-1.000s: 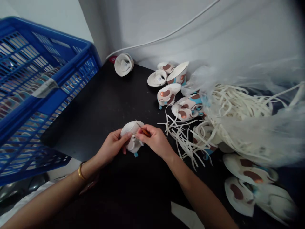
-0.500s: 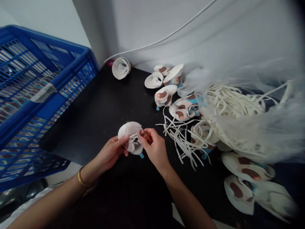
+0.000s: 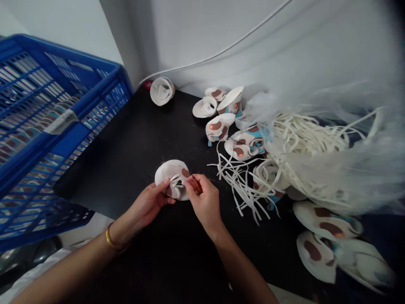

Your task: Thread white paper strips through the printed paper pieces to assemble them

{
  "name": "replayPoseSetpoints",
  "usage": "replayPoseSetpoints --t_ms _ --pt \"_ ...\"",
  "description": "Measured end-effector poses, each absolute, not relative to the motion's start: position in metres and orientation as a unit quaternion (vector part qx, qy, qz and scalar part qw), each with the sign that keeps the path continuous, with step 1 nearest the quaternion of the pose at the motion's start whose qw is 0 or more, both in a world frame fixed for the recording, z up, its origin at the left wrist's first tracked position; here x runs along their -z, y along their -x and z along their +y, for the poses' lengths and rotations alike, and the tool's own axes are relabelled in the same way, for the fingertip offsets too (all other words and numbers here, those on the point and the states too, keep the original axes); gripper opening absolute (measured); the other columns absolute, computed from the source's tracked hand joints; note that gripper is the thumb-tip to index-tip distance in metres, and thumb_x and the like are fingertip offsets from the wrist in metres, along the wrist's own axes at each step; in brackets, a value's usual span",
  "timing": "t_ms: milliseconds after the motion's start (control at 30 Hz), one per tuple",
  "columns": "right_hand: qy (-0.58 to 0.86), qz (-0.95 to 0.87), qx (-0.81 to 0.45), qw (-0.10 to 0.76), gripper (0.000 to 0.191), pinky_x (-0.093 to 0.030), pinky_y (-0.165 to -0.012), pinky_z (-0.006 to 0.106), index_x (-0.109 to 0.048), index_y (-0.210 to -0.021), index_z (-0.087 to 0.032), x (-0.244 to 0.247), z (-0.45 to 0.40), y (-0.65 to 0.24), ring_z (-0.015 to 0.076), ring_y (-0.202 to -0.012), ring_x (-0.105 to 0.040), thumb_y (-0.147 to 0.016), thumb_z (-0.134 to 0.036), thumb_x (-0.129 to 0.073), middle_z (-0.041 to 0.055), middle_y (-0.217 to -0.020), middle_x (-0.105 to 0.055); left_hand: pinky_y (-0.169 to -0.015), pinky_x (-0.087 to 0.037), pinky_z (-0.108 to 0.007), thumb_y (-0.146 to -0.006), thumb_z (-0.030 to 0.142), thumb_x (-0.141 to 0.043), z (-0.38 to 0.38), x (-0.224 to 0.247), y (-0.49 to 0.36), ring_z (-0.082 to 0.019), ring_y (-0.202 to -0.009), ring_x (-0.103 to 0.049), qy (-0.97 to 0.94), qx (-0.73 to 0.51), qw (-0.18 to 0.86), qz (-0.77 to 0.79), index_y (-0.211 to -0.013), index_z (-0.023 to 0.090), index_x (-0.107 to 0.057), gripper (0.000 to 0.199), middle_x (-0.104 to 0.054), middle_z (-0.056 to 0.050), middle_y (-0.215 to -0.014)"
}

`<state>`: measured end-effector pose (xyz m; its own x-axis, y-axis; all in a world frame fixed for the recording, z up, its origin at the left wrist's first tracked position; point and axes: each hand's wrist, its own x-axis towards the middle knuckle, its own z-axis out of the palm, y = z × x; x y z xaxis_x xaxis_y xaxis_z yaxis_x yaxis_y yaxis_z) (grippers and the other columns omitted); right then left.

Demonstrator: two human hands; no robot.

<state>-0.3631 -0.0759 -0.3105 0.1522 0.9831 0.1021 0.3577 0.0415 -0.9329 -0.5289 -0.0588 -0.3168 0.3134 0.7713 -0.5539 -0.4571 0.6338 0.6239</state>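
My left hand (image 3: pixel 155 199) grips the left edge of a small white shoe upper (image 3: pixel 169 169) with brown patches, thumb on top and fingers beneath. Strips of white elastic cross the upper's opening. My right hand (image 3: pixel 204 196) is closed around a small tool with an orange-brown handle (image 3: pixel 198 185) and a thin dark shaft, like an awl or hook. Its thumb and fingertips also meet the right side of the upper, near a white strip. The tool's tip is too small to make out. Both hands are over the black table (image 3: pixel 136 139).
A blue crate (image 3: pixel 91 101) with a row of similar uppers stands at the left. More shoe uppers (image 3: pixel 220 126) lie at the back and right. Loose white elastic strips (image 3: pixel 243 181) spill from a clear plastic bag (image 3: pixel 341 169). A white cable (image 3: pixel 218 55) runs along the wall.
The shoe upper has turned slightly, and its blue tab has gone out of sight. My right fingers have shifted a little down along its opening, with the tool still in my hand.
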Motion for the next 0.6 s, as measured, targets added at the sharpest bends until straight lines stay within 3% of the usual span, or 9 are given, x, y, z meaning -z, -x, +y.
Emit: replayPoseSetpoints --t_ms 400,600 --pt "0.595 -0.577 -0.313 0.463 0.011 -0.050 -0.072 0.024 -0.066 -0.094 -0.018 0.310 -0.075 0.365 0.0160 -0.079 -0.065 -0.092 -0.027 -0.059 0.0056 -0.090 -0.070 -0.064 -0.057 -0.025 -0.084 0.035 -0.073 -0.062 0.318 0.528 -0.014 -0.071 -0.062 -0.215 -0.391 0.784 0.431 -0.090 0.012 -0.072 0.024 -0.067 -0.005 -0.081" --pt "0.629 -0.515 -0.395 0.427 0.029 -0.046 -0.063 0.024 -0.073 -0.086 -0.018 0.292 -0.074 0.358 0.0174 -0.071 -0.064 -0.093 -0.040 -0.056 0.0049 -0.078 -0.072 -0.071 -0.054 -0.028 -0.086 0.044 -0.067 -0.074 0.318 0.521 -0.017 -0.073 -0.062 -0.396 -0.404 0.649 0.509 -0.091 0.016 -0.070 0.029 -0.068 -0.004 -0.080"
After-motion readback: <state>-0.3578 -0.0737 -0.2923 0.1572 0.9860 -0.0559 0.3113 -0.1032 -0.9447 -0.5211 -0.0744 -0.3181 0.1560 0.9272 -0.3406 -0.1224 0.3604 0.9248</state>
